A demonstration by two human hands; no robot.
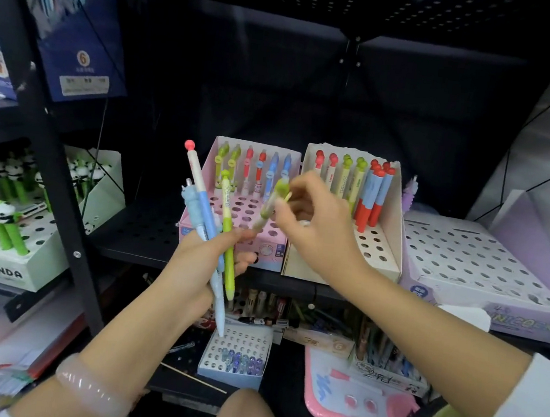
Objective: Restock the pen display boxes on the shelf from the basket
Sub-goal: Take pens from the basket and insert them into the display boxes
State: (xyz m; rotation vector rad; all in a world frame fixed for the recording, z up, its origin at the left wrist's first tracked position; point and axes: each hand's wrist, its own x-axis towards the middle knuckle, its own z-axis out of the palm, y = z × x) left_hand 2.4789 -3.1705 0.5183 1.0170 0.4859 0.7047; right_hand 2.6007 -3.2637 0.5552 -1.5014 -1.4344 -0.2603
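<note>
Right hand [312, 226] is pinching one green pen [272, 204] just above the left hand [213, 256], which grips a bunch of pens [210, 221]; they're probably light, stiff, slick plastic, so I'd hold mid-barrel.

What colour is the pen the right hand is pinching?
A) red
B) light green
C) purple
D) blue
B: the right hand pinches a light green pen in front of the pink display box, while the left hand grips a bunch of other pens.
</note>
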